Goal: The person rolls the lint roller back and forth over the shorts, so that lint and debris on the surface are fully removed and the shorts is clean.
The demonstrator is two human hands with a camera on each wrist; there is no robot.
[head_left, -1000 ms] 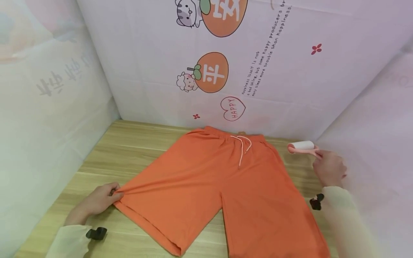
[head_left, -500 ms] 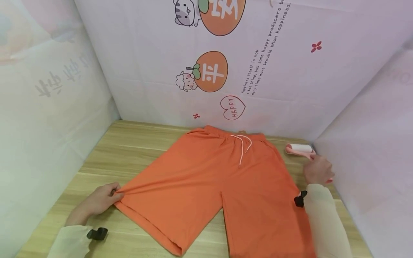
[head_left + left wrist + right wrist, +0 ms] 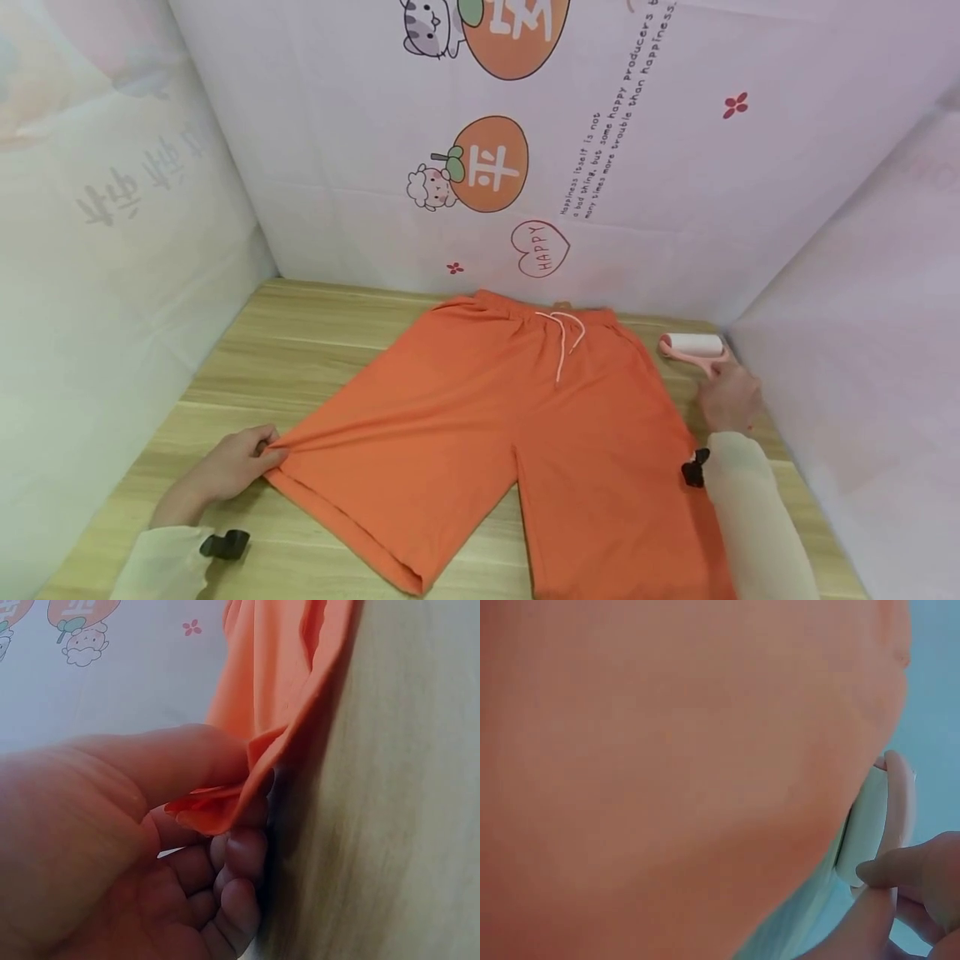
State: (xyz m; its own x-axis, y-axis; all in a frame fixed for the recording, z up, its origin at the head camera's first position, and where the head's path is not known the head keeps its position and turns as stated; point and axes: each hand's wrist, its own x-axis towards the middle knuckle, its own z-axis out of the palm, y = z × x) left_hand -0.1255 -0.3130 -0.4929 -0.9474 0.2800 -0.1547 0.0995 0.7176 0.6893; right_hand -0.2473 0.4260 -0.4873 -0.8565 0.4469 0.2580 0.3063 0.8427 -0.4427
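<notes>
A pair of orange shorts [image 3: 465,400] with a white drawstring [image 3: 561,342] lies spread on the wooden table, waistband toward the back wall. My left hand [image 3: 234,462] pinches the outer hem corner of the left-side leg; in the left wrist view the thumb lies over the folded orange cloth [image 3: 259,769] and the fingers curl beneath it. At the right, my right hand [image 3: 731,400] grips the pink handle of a lint roller [image 3: 693,346] with a white roll. The roller is beside the shorts near the back right corner, low over the table.
The wooden table [image 3: 315,333] is enclosed by a printed white back wall [image 3: 360,167] and pale side walls [image 3: 112,250] at left and right. The right sleeve [image 3: 757,508] overlaps the outer edge of the right-side leg.
My right hand has come down and to the left with the lint roller, settling low beside the shorts. The left hand keeps its pinch on the hem, and the shorts lie as before.
</notes>
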